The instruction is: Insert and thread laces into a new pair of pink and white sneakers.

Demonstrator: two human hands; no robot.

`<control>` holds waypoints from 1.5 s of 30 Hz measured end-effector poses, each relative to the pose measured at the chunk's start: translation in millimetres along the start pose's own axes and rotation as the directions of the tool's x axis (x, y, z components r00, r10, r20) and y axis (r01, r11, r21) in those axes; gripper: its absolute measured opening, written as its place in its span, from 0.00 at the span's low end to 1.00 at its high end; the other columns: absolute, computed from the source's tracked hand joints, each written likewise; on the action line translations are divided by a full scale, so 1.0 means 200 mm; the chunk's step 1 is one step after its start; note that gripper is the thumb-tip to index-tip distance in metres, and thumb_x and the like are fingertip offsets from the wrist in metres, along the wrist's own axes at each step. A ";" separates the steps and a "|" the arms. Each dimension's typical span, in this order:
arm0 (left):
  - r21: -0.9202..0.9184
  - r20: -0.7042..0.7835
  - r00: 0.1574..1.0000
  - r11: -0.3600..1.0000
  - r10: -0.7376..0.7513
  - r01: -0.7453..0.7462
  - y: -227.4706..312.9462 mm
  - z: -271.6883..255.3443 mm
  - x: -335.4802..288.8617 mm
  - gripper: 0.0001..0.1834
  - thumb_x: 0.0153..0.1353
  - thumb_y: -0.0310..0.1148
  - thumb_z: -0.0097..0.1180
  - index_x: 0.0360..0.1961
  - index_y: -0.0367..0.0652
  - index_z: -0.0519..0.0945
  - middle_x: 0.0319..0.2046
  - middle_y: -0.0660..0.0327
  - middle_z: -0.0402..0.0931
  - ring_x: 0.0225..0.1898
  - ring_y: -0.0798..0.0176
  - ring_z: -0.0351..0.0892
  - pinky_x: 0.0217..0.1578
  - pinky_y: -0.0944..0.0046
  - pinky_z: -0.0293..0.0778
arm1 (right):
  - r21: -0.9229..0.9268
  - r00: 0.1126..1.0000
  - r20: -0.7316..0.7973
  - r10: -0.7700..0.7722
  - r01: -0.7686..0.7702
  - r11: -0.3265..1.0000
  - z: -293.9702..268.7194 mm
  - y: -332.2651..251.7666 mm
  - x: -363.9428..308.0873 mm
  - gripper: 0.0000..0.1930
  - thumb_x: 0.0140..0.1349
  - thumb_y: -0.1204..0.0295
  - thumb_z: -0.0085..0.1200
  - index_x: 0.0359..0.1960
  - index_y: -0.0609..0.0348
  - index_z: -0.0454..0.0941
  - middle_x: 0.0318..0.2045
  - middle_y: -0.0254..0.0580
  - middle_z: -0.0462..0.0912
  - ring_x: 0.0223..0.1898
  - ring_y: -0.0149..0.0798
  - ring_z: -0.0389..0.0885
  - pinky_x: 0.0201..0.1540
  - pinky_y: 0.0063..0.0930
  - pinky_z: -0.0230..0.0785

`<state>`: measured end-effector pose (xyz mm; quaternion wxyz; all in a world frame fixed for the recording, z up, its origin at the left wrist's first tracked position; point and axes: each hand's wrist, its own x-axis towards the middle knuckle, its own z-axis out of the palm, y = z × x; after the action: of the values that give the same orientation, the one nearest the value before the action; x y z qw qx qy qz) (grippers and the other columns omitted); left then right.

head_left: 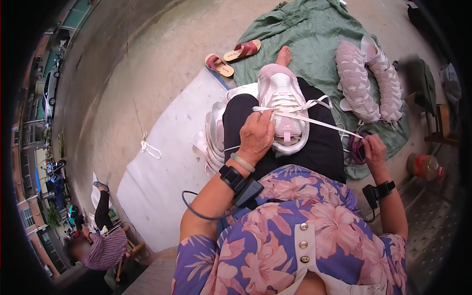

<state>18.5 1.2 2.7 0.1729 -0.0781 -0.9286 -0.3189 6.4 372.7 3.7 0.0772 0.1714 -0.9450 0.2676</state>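
A pink and white sneaker (281, 81) rests across my dark-trousered lap, its toe pointing away from me. White shoelace (319, 119) runs through its eyelets, with a loose loop beside the shoe's right side. My left hand (256, 132) is closed on the lace at the left edge of the eyelets, against the shoe. Out to the right, my right hand (376, 152) pinches the other stretch of lace, which is pulled straight and taut between the two hands. Just beside the right hand lies a purple object (356, 149), partly hidden.
Two long stacks of pink shoe uppers (355, 81) lie on a green cloth (305, 29). Red-strapped sandals (243, 50) sit at its left edge. More pale shoe pieces (212, 132) lie left of my leg on a white sheet (162, 182). A bottle (422, 166) lies right; another person (103, 246) sits left.
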 end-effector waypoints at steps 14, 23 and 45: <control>-0.504 0.085 0.857 0.720 -0.508 0.477 -0.18 0.06 0.05 0.06 0.58 0.25 0.52 0.36 0.37 0.77 0.22 0.66 0.75 0.20 0.77 0.72 0.20 0.76 0.69 | 0.269 0.988 0.027 -0.154 0.141 0.953 0.26 -0.30 0.22 0.08 0.49 0.76 0.57 0.33 0.58 0.76 0.31 0.44 0.76 0.34 0.48 0.75 0.36 0.36 0.67; -0.657 0.508 0.637 0.217 -0.580 0.722 -0.12 -0.05 0.18 0.10 0.57 0.34 0.55 0.34 0.37 0.79 0.19 0.68 0.71 0.20 0.74 0.67 0.25 0.74 0.66 | 0.492 0.975 0.203 -0.088 -0.023 0.870 0.41 -0.51 0.34 0.26 0.48 0.59 0.62 0.45 0.60 0.69 0.33 0.48 0.77 0.33 0.47 0.79 0.35 0.36 0.72; 0.143 0.166 0.985 0.990 -0.038 0.014 0.18 0.17 0.15 0.05 0.44 0.32 0.58 0.24 0.45 0.80 0.53 0.52 0.69 0.58 0.44 0.61 0.58 0.36 0.43 | 0.284 0.981 0.115 -0.157 0.119 0.951 0.47 -0.58 0.35 0.25 0.48 0.70 0.55 0.51 0.58 0.66 0.28 0.48 0.73 0.28 0.48 0.76 0.28 0.38 0.70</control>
<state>-10.0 51.9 9.6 0.0946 -0.0803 -0.9612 -0.2465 -20.8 210.2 -2.6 0.0065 0.2641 -0.8872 0.3782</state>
